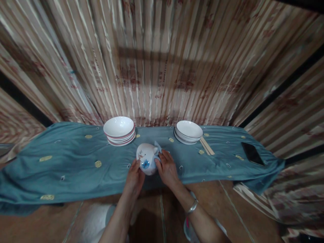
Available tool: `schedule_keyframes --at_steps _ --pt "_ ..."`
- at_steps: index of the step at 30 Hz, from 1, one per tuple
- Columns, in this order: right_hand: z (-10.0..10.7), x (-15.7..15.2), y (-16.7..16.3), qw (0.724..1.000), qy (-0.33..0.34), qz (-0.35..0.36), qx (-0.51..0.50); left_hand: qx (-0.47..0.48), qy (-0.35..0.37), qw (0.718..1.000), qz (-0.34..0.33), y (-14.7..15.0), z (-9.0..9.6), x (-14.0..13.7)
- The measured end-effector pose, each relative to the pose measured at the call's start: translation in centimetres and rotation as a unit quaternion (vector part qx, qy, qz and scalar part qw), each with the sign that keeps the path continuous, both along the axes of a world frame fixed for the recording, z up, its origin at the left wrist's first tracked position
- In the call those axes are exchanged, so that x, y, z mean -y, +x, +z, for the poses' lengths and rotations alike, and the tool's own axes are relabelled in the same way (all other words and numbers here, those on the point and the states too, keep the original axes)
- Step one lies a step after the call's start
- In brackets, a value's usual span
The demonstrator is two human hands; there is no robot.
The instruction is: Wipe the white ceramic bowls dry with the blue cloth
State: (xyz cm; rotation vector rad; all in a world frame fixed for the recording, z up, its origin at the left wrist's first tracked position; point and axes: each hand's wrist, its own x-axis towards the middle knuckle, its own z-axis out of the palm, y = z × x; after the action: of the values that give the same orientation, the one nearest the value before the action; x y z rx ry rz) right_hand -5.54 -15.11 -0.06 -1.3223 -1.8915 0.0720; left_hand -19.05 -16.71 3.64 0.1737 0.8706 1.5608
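Tablecloth (76,162): teal
White vessel (150,153): flower (145,164) faces us; long axis unclear
Left hand (135,178): grips vessel
Right hand (169,169): pinches cloth (157,146)

A smooth, glossy, ceramic-like glaze is seen on the white vessel (144,156), against whose right side a soft, thin wipe (157,146), cloth or paper, is pressed. Behind the vessel, the same gloss is shared by the bowls (118,127) to its left and the dishes (189,129) to its right, where plain matt wood is shown by the sticks (207,146). Beneath it, creased, faintly shiny fabric is formed by the desk cloth (76,158).
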Motion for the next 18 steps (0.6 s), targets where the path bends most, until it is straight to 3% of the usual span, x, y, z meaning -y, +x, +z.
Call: schedule_keyframes --at_steps 4,8,13,18 --pt "1.2 0.4 0.3 0.999 0.023 0.023 0.038 0.005 -0.024 0.999 0.026 0.0 0.2 -0.2" --pt "1.9 0.8 0.3 0.998 0.033 0.049 0.031 0.002 -0.002 1.000 0.029 -0.2 -0.4 -0.4" --pt "2.0 1.7 -0.1 0.995 0.070 0.071 0.018 -0.018 0.043 0.999 0.001 -0.1 -1.0 -0.3" --pt "2.7 2.3 -1.1 0.988 0.058 0.109 0.096 -0.043 0.045 0.998 -0.020 0.8 -1.2 0.3"
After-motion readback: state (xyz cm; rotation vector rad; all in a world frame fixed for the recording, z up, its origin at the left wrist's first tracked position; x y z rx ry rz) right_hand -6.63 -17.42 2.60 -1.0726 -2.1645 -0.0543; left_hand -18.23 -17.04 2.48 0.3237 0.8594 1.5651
